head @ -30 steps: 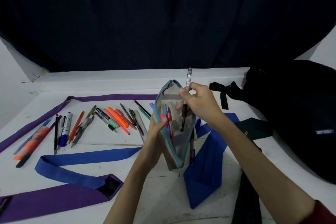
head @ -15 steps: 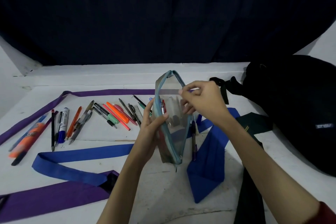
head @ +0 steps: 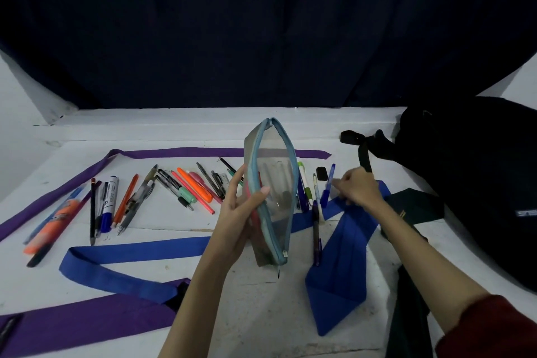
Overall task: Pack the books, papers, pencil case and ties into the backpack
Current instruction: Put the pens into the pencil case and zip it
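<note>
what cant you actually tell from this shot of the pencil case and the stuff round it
- Head view: how many pens are in the pencil case; its mesh blurs them and the left hand covers part.
- Whether the right hand already pinches the blue pen; its fingertips are turned away.
- Whether the backpack is open; too dark and cut off by the right edge.
- No books or papers are in view.

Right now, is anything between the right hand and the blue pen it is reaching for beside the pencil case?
Nothing visible. The right hand is at the blue pen, lying right of the open mesh pencil case that the left hand holds upright. Whether the fingers already grip the pen, I cannot tell.
</note>
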`<act>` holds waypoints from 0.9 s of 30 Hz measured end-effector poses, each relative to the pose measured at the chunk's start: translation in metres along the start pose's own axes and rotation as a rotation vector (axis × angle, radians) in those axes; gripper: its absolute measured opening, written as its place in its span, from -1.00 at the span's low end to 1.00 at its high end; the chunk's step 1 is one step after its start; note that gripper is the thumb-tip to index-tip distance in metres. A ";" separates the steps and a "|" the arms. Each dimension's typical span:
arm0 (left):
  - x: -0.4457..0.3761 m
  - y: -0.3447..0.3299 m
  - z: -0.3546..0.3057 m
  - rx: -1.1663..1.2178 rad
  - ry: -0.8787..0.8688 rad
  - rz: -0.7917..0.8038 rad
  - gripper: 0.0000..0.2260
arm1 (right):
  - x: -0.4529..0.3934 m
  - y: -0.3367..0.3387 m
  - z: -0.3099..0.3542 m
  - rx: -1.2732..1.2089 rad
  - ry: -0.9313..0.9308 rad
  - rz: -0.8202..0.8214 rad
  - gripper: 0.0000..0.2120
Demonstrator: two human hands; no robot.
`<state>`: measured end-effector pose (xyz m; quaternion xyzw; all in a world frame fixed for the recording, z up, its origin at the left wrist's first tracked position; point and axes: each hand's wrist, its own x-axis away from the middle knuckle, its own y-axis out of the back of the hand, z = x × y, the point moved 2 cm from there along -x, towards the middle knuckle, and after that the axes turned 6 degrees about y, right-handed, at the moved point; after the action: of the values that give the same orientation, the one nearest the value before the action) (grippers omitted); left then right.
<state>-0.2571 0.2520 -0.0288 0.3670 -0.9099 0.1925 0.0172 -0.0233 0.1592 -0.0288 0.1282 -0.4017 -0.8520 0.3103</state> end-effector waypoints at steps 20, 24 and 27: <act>0.000 0.006 0.001 0.034 0.017 0.007 -0.41 | 0.015 0.004 0.022 -0.492 -0.081 0.077 -0.82; 0.002 0.003 -0.001 0.070 0.015 -0.008 -0.42 | 0.030 -0.016 0.019 -0.014 0.006 0.326 -0.79; 0.004 -0.001 -0.003 0.077 -0.004 -0.004 -0.46 | 0.040 -0.027 0.019 0.167 0.046 0.358 -0.74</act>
<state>-0.2598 0.2501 -0.0251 0.3696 -0.9012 0.2265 0.0016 -0.0750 0.1585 -0.0354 0.0993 -0.4803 -0.7437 0.4543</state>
